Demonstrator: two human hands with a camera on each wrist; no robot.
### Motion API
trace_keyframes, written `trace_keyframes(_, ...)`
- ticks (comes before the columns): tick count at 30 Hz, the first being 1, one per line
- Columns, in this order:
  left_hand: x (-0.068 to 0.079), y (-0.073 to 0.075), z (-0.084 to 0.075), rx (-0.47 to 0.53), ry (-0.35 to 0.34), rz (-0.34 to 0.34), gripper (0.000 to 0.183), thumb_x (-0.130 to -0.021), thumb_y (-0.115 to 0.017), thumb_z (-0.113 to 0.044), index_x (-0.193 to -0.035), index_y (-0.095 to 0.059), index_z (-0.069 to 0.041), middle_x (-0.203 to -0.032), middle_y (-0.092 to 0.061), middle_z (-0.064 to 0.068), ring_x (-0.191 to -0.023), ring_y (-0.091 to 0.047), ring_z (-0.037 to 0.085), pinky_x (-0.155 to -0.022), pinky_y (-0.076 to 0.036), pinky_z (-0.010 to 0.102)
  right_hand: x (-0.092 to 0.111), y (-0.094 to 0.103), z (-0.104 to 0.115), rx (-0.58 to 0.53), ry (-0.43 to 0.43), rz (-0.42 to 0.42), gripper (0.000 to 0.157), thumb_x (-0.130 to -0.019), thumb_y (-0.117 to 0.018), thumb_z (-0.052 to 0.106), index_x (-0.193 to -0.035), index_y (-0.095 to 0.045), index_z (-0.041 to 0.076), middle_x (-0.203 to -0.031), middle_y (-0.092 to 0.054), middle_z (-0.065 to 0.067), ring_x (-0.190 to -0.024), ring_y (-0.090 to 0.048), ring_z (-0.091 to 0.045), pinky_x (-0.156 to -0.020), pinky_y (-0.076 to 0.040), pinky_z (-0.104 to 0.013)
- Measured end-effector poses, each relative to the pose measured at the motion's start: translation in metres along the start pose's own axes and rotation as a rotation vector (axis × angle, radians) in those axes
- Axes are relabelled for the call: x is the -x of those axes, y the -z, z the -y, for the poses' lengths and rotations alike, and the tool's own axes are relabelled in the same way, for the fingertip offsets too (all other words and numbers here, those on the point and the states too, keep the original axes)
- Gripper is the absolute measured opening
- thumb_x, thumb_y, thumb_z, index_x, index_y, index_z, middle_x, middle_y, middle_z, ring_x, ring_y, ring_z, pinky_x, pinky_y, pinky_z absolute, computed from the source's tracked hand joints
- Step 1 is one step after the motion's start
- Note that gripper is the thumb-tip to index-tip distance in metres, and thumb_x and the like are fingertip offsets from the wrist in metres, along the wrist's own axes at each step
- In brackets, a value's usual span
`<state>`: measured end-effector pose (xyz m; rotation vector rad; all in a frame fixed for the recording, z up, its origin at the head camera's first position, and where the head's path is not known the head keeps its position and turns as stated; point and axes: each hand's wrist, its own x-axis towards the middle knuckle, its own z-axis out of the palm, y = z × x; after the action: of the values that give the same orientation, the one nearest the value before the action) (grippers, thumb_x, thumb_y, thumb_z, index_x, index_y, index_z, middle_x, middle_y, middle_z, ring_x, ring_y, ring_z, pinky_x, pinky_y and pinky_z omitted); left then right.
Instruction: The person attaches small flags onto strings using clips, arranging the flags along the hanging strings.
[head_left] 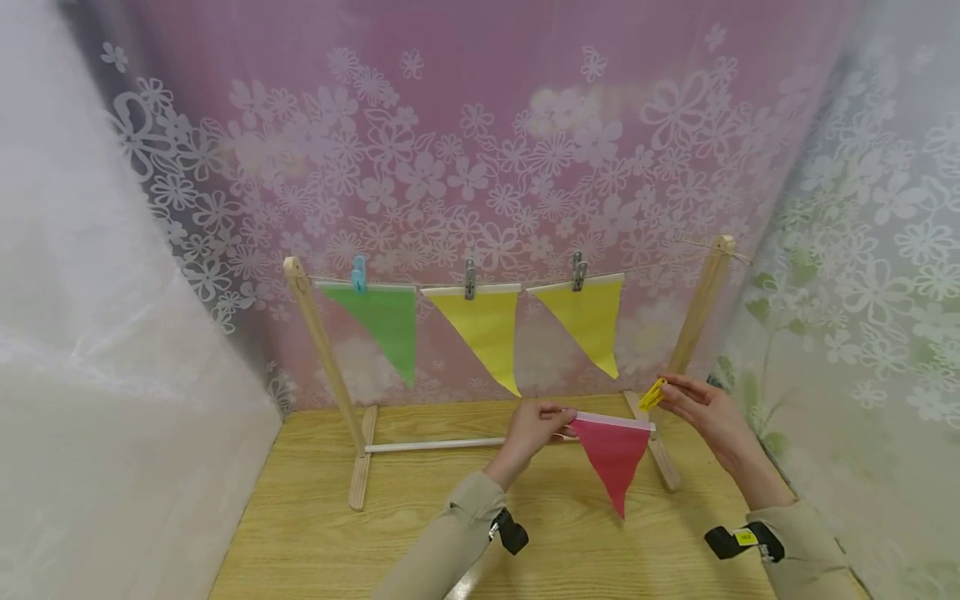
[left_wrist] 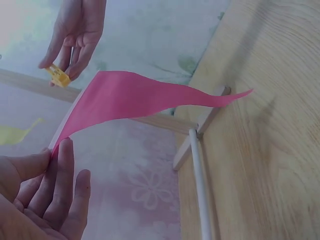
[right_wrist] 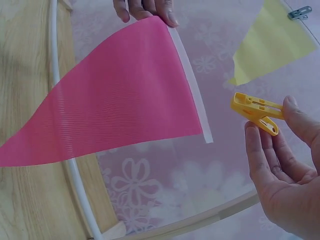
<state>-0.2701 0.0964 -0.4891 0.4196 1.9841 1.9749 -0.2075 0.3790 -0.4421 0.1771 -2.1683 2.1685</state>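
My left hand point(head_left: 534, 433) pinches a pink triangular flag point(head_left: 613, 454) by one end of its white top edge; the point hangs down over the table. In the right wrist view the whole flag point(right_wrist: 125, 95) shows, broad and slightly curved. To its right, my right hand point(head_left: 708, 417) holds a yellow clothespin point(right_wrist: 257, 111) between thumb and fingers, apart from the flag. Behind and above the hands, a string point(head_left: 652, 265) carries a green flag point(head_left: 390, 321) under a blue clothespin point(head_left: 359, 273) and two yellow flags point(head_left: 487, 329) under grey clothespins point(head_left: 470, 279).
Two wooden posts point(head_left: 322, 358) on feet hold the string at either end, joined low down by a white rod point(head_left: 435, 445). The stand rests on a wood-grain table point(head_left: 300, 533). A pink flowered curtain point(head_left: 450, 125) hangs behind, with pale sheets on both sides.
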Motion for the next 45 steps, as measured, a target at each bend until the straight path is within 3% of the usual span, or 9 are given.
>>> trace_keyframes(4, 0.0, -0.007, -0.011, -0.005, -0.039, -0.006, 0.027, -0.098, -0.07, -0.022, -0.114, -0.076, -0.002, -0.091, -0.078, 0.012, -0.083, -0.077, 0.023, -0.075, -0.062, 0.031, 0.001, 0.002, 0.008, 0.022, 0.026, 0.011, 0.023, -0.106, -0.054, 0.011, -0.126, -0.063, 0.019, -0.116, -0.067, 0.014, -0.102, -0.069, -0.002, -0.091, -0.053, -0.016)
trace_keyframes(8, -0.001, -0.013, -0.021, 0.013, -0.067, 0.005, 0.027, -0.098, -0.07, -0.022, -0.113, -0.076, -0.001, -0.092, -0.078, 0.013, -0.08, -0.077, 0.022, -0.078, -0.062, 0.036, 0.002, 0.005, 0.015, -0.016, 0.047, 0.023, 0.026, -0.106, -0.052, 0.007, -0.121, -0.065, 0.024, -0.116, -0.068, 0.013, -0.103, -0.069, -0.002, -0.091, -0.052, -0.015)
trace_keyframes(15, -0.004, -0.023, -0.039, 0.029, -0.111, 0.008, 0.027, -0.098, -0.07, -0.021, -0.114, -0.076, 0.0, -0.091, -0.078, 0.013, -0.085, -0.076, 0.031, -0.077, -0.062, 0.034, 0.001, 0.007, 0.028, 0.008, 0.073, 0.001, 0.027, -0.106, -0.054, 0.009, -0.13, -0.063, 0.014, -0.117, -0.068, 0.014, -0.1, -0.07, -0.002, -0.09, -0.052, -0.014)
trace_keyframes(21, -0.005, -0.027, -0.056, 0.023, -0.142, -0.011, 0.023, -0.098, -0.07, -0.022, -0.111, -0.078, -0.005, -0.087, -0.077, 0.014, -0.087, -0.075, 0.034, -0.076, -0.061, 0.031, -0.004, 0.012, 0.039, -0.025, 0.12, 0.009, 0.027, -0.106, -0.051, 0.005, -0.124, -0.068, 0.018, -0.113, -0.07, 0.01, -0.098, -0.071, -0.004, -0.088, -0.053, -0.014)
trace_keyframes(27, -0.007, -0.029, -0.072, 0.031, -0.169, -0.021, 0.021, -0.097, -0.071, -0.022, -0.109, -0.079, -0.007, -0.084, -0.077, 0.013, -0.087, -0.075, 0.035, -0.082, -0.061, 0.039, -0.009, 0.017, 0.054, -0.076, 0.159, 0.039, 0.03, -0.106, -0.049, 0.003, -0.124, -0.069, 0.016, -0.114, -0.071, 0.008, -0.099, -0.071, -0.005, -0.089, -0.053, -0.015)
trace_keyframes(38, -0.015, -0.031, -0.094, 0.008, -0.246, -0.077, 0.018, -0.096, -0.072, -0.021, -0.106, -0.08, -0.008, -0.084, -0.077, 0.01, -0.085, -0.074, 0.037, -0.073, -0.061, 0.029, -0.015, 0.021, 0.099, -0.129, 0.228, 0.014, 0.031, -0.106, -0.048, 0.0, -0.131, -0.065, 0.005, -0.117, -0.069, 0.0, -0.102, -0.071, -0.01, -0.091, -0.054, -0.02)
trace_keyframes(45, -0.021, -0.035, -0.108, 0.006, -0.311, -0.105, 0.018, -0.097, -0.071, -0.02, -0.108, -0.079, -0.008, -0.09, -0.078, 0.007, -0.082, -0.075, 0.034, -0.076, -0.062, 0.034, -0.019, 0.02, 0.123, -0.145, 0.265, -0.003, 0.031, -0.105, -0.05, -0.001, -0.131, -0.065, 0.002, -0.119, -0.067, -0.002, -0.103, -0.07, -0.011, -0.09, -0.055, -0.021)
